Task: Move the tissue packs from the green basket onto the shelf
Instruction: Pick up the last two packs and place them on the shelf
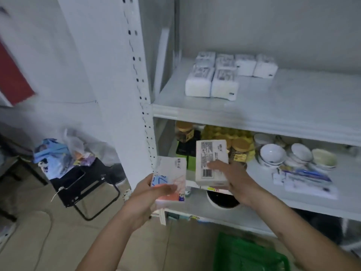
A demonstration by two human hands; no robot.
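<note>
Left hand (154, 194) clamped on a tissue pack with a coloured printed face (171, 178), held in the air in front of the white shelf upright (125, 94). Right hand (230, 177) grips a second pack, barcode side up (212, 161), raised before the lower shelf. Green basket (248, 253) on the floor below the arms. Upper shelf (273, 106) carries a cluster of white tissue packs (224, 75) at its back left. Bowls (293, 155) and jars (240, 147) sit on the lower shelf.
</note>
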